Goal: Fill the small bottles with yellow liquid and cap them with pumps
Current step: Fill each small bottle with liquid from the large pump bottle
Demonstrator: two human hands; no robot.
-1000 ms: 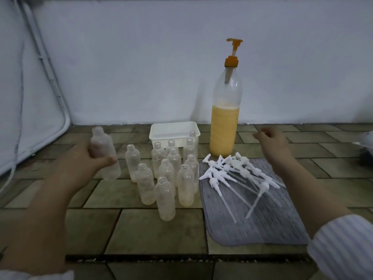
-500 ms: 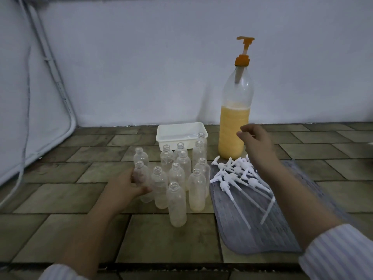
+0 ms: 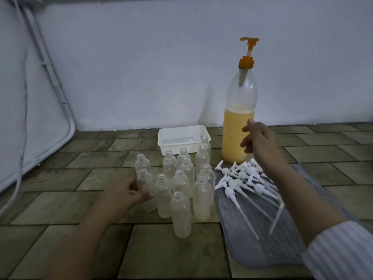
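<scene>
Brown stone tiles make up the work surface, which meets a plain pale wall at the back; on these tiles, near the middle, stands a cluster of small clear bottles, all upright, uncapped and empty, packed close to one another. At the cluster's left edge the left hand wraps one small bottle, thumb in front and fingers behind, while that bottle's base appears to rest on the tiles; another bottle stands just behind it. Just right of the cluster lies a heap of white pumps, their long dip tubes fanned toward the viewer, all resting on a grey ribbed mat spread on the tiles. Behind the pumps stands a tall clear bottle, about half full of yellow liquid and topped by an orange pump; the right hand hovers at its lower right side with fingers loosely spread and curled, holding nothing, and whether the fingertips touch the plastic cannot be told. A striped sleeve covers the right forearm near the frame's corner. Behind the small bottles sits a white rectangular tray, touching or nearly touching the rearmost of them. Far left, a pale panel with a white tubular frame leans against the wall.
</scene>
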